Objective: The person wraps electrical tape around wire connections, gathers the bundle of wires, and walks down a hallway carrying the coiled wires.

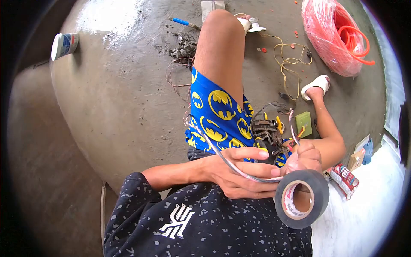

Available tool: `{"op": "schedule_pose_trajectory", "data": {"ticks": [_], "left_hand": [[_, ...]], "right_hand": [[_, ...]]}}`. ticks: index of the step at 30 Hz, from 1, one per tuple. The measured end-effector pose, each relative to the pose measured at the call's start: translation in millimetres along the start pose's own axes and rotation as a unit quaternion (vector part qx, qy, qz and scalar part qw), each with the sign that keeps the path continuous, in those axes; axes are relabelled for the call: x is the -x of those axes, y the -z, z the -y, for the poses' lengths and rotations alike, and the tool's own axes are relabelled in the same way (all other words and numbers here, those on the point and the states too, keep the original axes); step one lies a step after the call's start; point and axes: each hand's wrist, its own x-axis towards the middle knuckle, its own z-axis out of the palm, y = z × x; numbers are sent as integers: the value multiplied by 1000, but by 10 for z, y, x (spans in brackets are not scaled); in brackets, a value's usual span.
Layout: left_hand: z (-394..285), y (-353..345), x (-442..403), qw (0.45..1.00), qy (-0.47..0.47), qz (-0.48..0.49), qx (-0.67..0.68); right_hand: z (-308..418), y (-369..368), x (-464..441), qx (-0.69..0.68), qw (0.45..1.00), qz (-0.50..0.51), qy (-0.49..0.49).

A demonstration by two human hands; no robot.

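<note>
My left hand (239, 173) is closed around a thin electrical wire (229, 162), which runs over its fingers from beside my knee. Fingers curled, my right hand (305, 156) meets it at the wire, and a twisted stretch of wire sticks up out of the fist. A roll of black electrical tape (317, 199) is at the near side of my right hand, its cardboard core facing me. It covers part of that hand, so the grip on the roll itself is hidden. Below the hands lies a tool pouch (266, 130) with several tools.
A plastic-wrapped coil of orange conduit (319, 36) lies at upper right. Yellowish cable (280, 64) snakes over the wet concrete floor (137, 98). A white tub (64, 46) lies at left. A blue-handled tool (182, 21) is near rubble; a green box (303, 124) sits by my leg.
</note>
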Motion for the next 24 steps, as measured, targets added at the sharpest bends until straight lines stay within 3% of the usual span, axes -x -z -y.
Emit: {"op": "schedule_pose_trajectory", "data": {"ticks": [3, 4, 5, 7, 9, 10, 11, 13, 14, 15, 16, 17, 19, 22, 24], "left_hand": [[-77, 28, -75, 997, 41, 46, 47], [-178, -24, -132, 970, 199, -12, 142], [-227, -45, -191, 905, 349, -68, 232], [-187, -21, -170, 799, 503, -11, 329], [-116, -256, 14, 615, 619, -113, 476], [-92, -331, 38, 645, 586, -156, 465], [-9, -407, 208, 745, 519, -148, 391], [189, -453, 93, 816, 414, -225, 336], [352, -358, 196, 887, 340, -112, 291], [462, -352, 205, 888, 337, -106, 295], [554, -354, 199, 922, 269, -72, 270], [601, -342, 186, 949, 198, -38, 243], [630, -263, 105, 961, 198, -9, 194], [779, -235, 42, 969, 161, -25, 188], [836, -158, -42, 981, 82, 20, 176]], "right_hand": [[-51, 36, 86, 50, 983, 80, -158], [-159, -43, -9, 64, 995, 32, -74], [-166, -73, -43, 83, 994, 21, -66], [-188, -169, -61, 84, 993, -13, -87], [-166, -159, -63, 48, 991, 3, -126], [-166, -154, -70, 49, 991, -1, -124], [-162, -149, -73, 5, 987, 19, -157], [-140, -139, -67, -37, 980, 31, -191], [-126, -137, -62, -76, 968, 41, -236], [-113, -131, -58, -116, 952, 51, -280], [-79, -93, -92, -162, 922, 74, -342], [-71, -73, -119, -161, 924, 67, -341], [-70, -45, -169, -249, 892, 100, -365], [-120, 88, -147, -261, 866, 154, -397], [-136, 72, -115, -266, 854, 163, -417]]}}
